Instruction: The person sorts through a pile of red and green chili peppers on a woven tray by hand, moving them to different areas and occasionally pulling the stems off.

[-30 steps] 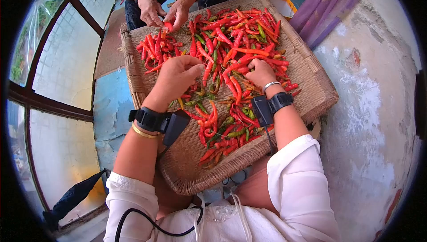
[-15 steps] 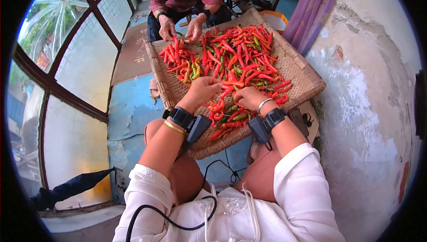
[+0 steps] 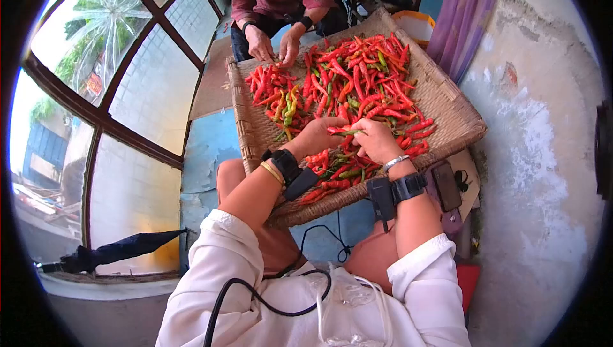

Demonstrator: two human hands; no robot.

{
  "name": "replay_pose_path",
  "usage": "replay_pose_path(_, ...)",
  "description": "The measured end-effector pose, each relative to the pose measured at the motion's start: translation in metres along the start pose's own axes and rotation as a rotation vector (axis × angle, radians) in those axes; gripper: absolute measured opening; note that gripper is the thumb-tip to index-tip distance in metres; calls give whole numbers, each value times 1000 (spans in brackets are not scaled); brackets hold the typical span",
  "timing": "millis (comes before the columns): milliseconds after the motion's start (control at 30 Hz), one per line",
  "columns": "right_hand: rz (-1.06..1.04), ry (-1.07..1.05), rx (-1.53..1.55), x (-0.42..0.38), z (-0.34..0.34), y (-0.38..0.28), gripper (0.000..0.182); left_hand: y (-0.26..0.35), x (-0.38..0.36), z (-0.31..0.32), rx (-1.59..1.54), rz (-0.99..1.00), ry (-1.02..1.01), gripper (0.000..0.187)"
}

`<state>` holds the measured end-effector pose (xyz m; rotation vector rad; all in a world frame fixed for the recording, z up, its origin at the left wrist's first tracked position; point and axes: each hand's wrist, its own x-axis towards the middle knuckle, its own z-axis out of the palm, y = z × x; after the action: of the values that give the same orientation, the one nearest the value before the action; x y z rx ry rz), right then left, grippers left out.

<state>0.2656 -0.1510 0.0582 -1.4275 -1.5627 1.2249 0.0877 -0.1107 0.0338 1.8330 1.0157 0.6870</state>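
Fingertips were the hardest part to read: the left hand point(image 3: 317, 135) and the right hand point(image 3: 373, 141) met over the near half of the woven tray point(image 3: 447, 101), and both closed their grip on one red chili point(image 3: 343, 132) held level between them, its green stem toward the right hand at 3 o'clock. Whether the thumbs pressed the pod or only the stem could not be told, since the curled knuckles covered them. Black wrist devices hid both wrists, and a cable ran down over the white shirt and out of view at 6 o'clock.

Red and green chilies point(image 3: 348, 75) lay heaped across the tray from 12 o'clock down to the hands, some buried under others. At 12 o'clock a second person's hands point(image 3: 274, 44) rested on the far edge of the pile; that person was cut off above the chest. A dark phone point(image 3: 446, 186) lay at 4 o'clock just off the tray's near corner, and a folded umbrella point(image 3: 115, 251) lay at 8 o'clock by the window.

Compared with half a second before, the view had tipped up and leftward, showing more window, and the two hands had drawn closer together around the single chili.
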Motion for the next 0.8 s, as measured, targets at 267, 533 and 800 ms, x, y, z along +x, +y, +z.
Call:
replay_pose_path(267,27,134,305,-1,-25,3,17,11,-12,-6,-46,-305,-195,19)
replay_pose_path(533,-16,251,274,3,-12,8,15,-21,-16,-61,-658,-436,378,29)
replay_pose_path(800,-62,305,260,23,5,-2,17,-7,2,-18,270,-246,-121,32)
